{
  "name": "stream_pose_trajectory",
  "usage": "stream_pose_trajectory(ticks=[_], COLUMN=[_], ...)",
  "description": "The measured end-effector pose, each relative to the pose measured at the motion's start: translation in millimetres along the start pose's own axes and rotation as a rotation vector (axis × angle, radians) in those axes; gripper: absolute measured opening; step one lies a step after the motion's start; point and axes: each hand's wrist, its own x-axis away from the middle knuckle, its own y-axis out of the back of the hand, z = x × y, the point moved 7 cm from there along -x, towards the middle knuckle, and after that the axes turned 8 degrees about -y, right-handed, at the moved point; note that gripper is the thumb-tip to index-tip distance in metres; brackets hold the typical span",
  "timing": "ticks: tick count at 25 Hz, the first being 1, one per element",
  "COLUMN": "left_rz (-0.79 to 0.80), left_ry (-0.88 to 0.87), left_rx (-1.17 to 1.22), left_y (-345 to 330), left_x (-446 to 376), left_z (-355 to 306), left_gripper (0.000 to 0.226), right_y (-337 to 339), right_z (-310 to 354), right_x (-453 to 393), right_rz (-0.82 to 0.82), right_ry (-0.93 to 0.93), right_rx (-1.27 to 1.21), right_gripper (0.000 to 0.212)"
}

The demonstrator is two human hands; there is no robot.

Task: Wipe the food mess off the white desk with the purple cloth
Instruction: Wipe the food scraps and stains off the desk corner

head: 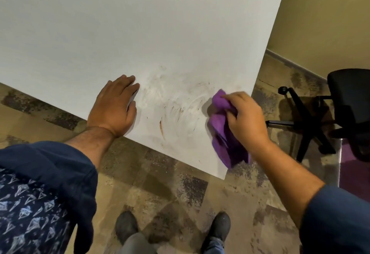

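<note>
Wiping position at the near corner of the white counter [120, 23].

The right hand [243, 116] has its fingers curled tightly around the bunched purple cloth [222, 131], which rests on the counter near its right edge, its lower end hanging past the near edge. The left hand [115, 106] lies flat, palm down, fingers extended, at the near edge. The food mess [172, 105], pale swirls with brown streaks, lies between both hands. A black office chair [344, 111] stands on the floor to the right.
</note>
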Motion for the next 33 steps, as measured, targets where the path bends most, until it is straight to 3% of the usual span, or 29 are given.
stream_pose_trajectory(ticks=[3,5,9,12,18,20,23,25,27,29,33], left_rz=[-0.017,-0.014,-0.021,-0.004,0.006,0.008,0.012,0.012,0.006,-0.007,-0.019], left_ry=[-0.012,-0.014,-0.020,-0.028,-0.030,-0.032,-0.029,-0.029,-0.036,-0.042,-0.039], left_rx=[0.002,0.005,0.003,0.000,-0.035,-0.049,-0.065,-0.073,-0.075,-0.078,-0.082], left_y=[2,0,0,2,5,6,6,7,7,7,7], left_x=[0,1,1,1,0,-1,-2,-2,-2,-1,0], left_z=[-1,-1,0,-3,-9,-10,-13,-12,-11,-11,-10], left_gripper=[0.057,0.056,0.055,0.056,0.051,0.050,0.051,0.052,0.053,0.052,0.052], right_y=[-22,-47,-49,-56,-87,-102,-104,-82,-74,-91,-123], right_z=[-22,-31,-29,-7,73,101,143,144,130,131,138], right_x=[-31,-24,-24,-2,75,99,121,96,49,20,57], right_rz=[-0.029,-0.013,-0.156,-0.146,-0.118,-0.019,0.172,0.074,-0.064,-0.090,-0.132], right_ry=[-0.123,-0.136,-0.218,-0.260,-0.178,-0.127,0.125,0.129,0.012,-0.045,0.035], right_rx=[0.201,0.192,0.043,0.015,-0.009,-0.041,-0.081,-0.125,-0.129,-0.063,-0.088], right_gripper=[0.052,0.059,0.050,0.048,0.057,0.060,0.034,0.032,0.040,0.047,0.049])
